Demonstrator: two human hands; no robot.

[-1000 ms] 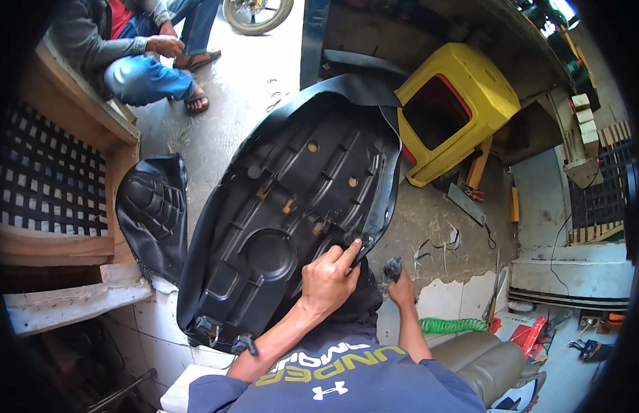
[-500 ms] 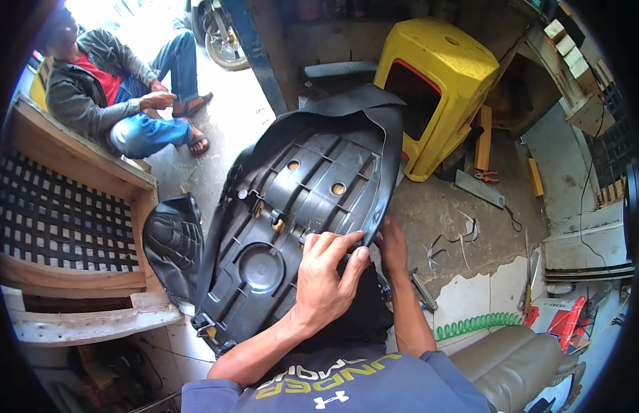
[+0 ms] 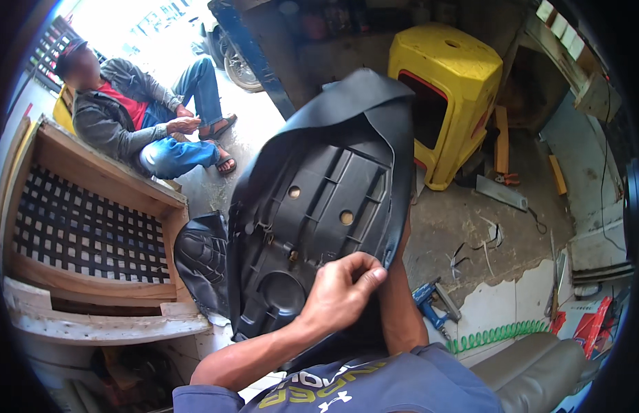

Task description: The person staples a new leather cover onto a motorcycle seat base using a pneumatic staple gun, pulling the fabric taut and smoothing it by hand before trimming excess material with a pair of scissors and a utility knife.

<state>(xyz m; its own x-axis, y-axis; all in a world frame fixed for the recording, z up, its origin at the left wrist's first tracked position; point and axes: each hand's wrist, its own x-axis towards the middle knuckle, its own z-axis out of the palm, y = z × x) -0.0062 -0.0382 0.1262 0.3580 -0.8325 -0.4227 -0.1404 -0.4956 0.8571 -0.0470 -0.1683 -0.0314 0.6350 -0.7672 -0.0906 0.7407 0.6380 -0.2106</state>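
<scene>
An upturned motorcycle seat [image 3: 319, 206] stands tilted in front of me, its black plastic base facing me and black vinyl cover wrapped over its top and right rim. My left hand [image 3: 343, 289] pinches the cover's edge at the seat's lower right rim. My right forearm [image 3: 402, 310] rises along the right side of the seat, and the hand itself is hidden behind the cover's edge.
A yellow plastic stool [image 3: 457, 82] stands behind the seat. A blue hand tool [image 3: 433, 303] and a green coiled hose [image 3: 498, 335] lie on the floor at right. At left are a wooden frame with black webbing [image 3: 85, 220], a loose black padded cover [image 3: 202, 258] and a seated person [image 3: 147, 131].
The seat has come up closer and more upright. My right hand left the floor by the tool and went up behind the seat's right edge. My left hand shifted to that rim.
</scene>
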